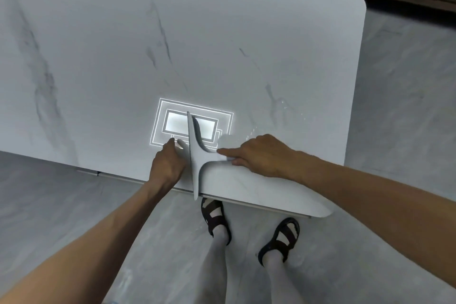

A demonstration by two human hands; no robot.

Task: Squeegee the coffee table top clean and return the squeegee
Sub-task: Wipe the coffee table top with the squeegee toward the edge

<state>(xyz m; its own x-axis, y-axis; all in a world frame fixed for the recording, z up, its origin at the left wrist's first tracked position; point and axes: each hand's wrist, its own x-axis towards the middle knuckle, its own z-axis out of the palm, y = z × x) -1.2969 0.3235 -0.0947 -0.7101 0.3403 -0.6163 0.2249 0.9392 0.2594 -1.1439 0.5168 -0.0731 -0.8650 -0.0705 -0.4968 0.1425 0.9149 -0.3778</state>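
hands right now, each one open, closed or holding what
Left hand: against the squeegee blade; whether it has a grip cannot be told.
Right hand: holding the squeegee handle.

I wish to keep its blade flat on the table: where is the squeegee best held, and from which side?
Grip the squeegee by its handle stem, coming from the right. The long blade runs away from the person, and the stem flares out of its middle toward the right, so a pull there probably loads the blade evenly. The right hand holds it there.
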